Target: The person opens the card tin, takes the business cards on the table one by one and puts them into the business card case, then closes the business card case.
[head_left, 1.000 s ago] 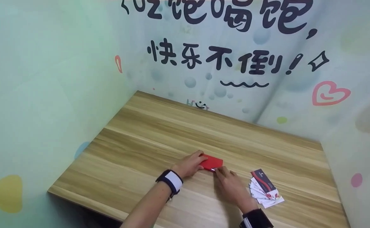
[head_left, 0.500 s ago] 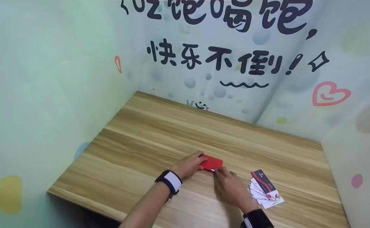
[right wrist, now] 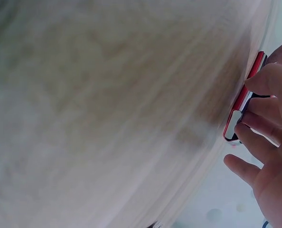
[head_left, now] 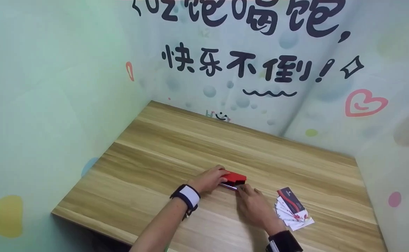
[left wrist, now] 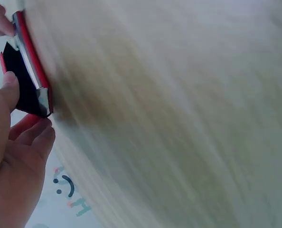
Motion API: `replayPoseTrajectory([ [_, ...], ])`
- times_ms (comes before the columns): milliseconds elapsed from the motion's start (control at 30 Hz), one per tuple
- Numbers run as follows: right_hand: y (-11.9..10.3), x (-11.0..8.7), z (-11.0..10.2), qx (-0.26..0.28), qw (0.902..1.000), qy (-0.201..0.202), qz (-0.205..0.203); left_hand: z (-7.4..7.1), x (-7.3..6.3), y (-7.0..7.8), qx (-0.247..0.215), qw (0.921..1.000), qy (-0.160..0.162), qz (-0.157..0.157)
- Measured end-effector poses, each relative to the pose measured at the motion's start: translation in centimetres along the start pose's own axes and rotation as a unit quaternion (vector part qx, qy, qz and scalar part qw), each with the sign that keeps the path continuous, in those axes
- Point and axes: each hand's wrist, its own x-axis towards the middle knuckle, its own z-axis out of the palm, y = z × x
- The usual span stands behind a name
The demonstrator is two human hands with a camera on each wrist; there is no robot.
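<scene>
Held a red case (head_left: 235,176) in the left hand (head_left: 209,179), just below and right of the middle of the head frame, over the wooden table (head_left: 155,140). Showed the lid (left wrist: 23,83) tilted up from a silver rim (head_left: 229,187), with a dark gap between. Set the left thumb (left wrist: 10,84) at the lid in the left wrist frame, with the left fingers (left wrist: 42,137) around the lower end of the case, in a firm-looking pinch. Grasped the near right corner with the right hand (head_left: 257,205), fingertips touching the case along its red edge at the right side of the right wrist frame. Could not tell from these views whether touching the table with the case. Wore a dark band with a white patch (head_left: 189,196) on the left wrist and a black band (head_left: 283,241) on the right. Lay fanned at the lower right of the head frame, near the right hand: white cards (head_left: 292,220) under a dark card with a red stripe (head_left: 291,200). Displayed black lettering (head_left: 242,64) across the upper middle, on a pale wall (head_left: 197,84), and a pink heart (head_left: 361,106) at the right.
</scene>
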Motion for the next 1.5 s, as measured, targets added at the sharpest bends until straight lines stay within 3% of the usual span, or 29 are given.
replayPoseTrajectory([
  [233,0.1,0.0,0.2,-0.013,0.9996,0.015,-0.017,0.3,0.9,-0.1,-0.087,0.9956,0.031,-0.018],
  [367,0.2,-0.1,0.3,-0.03,0.9993,0.012,-0.021,0.5,1.2,0.1,-0.141,0.988,0.058,-0.028],
  [433,0.3,-0.2,0.4,-0.036,0.999,0.011,-0.022,0.6,1.6,0.2,-0.179,0.9799,0.081,-0.033],
  [567,0.3,-0.2,0.4,-0.025,0.9995,0.007,-0.018,0.9,2.2,0.4,-0.264,0.9525,0.139,-0.06],
  [733,0.2,-0.2,0.2,-0.003,1.0,0.0,-0.009,1.1,2.5,0.7,-0.286,0.928,0.194,-0.139],
  [800,0.2,-0.2,0.1,-0.005,1.0,-0.001,-0.008,1.2,2.5,0.8,-0.29,0.9213,0.198,-0.167],
  [900,0.2,-0.2,0.0,-0.003,1.0,-0.006,-0.005,1.3,2.6,0.8,-0.304,0.9139,0.198,-0.182],
  [1067,0.1,-0.1,0.0,0.003,0.9999,-0.014,-0.002,1.6,2.6,0.6,-0.34,0.9029,0.201,-0.17],
  [1167,0.1,-0.1,0.0,0.005,0.9999,-0.013,-0.001,1.7,2.5,0.4,-0.356,0.9005,0.198,-0.152],
  [1333,0.1,-0.1,-0.2,0.003,0.9998,-0.018,0.003,1.9,2.3,-0.2,-0.377,0.9036,0.172,-0.109],
  [1500,0.0,-0.1,-0.3,0.005,0.9997,-0.023,0.009,2.1,2.3,-0.9,-0.39,0.9097,0.121,-0.076],
])
